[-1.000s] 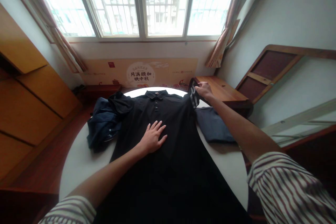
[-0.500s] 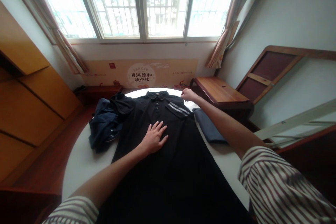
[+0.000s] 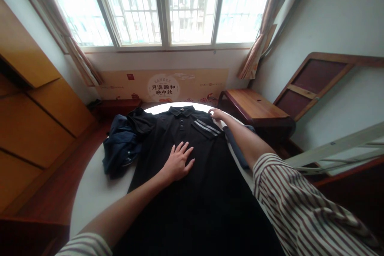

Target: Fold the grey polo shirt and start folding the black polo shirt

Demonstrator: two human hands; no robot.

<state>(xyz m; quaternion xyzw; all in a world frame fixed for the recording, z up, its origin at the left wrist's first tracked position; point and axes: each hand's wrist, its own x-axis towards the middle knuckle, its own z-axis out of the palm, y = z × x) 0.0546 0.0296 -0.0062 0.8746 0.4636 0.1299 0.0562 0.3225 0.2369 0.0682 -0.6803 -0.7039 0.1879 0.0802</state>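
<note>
A black polo shirt [image 3: 186,176] lies front side up over the round white table [image 3: 90,192], its collar at the far edge. One sleeve with white stripes [image 3: 207,127] is turned inward over the chest. My left hand [image 3: 179,162] rests flat on the middle of the shirt, fingers spread. Up at the shirt's right shoulder edge is my right hand [image 3: 218,115], its fingers curled in a pinch at the cloth; the exact contact is small and hard to see.
A crumpled dark blue garment [image 3: 121,144] lies left of the shirt. Folded blue-grey cloth [image 3: 237,148] sits to the right, partly under my right forearm. Beyond the table stand a wooden side table [image 3: 255,104] and a low red-brown bench [image 3: 120,106].
My right hand has shifted slightly down and right along the shoulder edge, and its forearm now covers more of the folded cloth. The left hand stays flat on the shirt.
</note>
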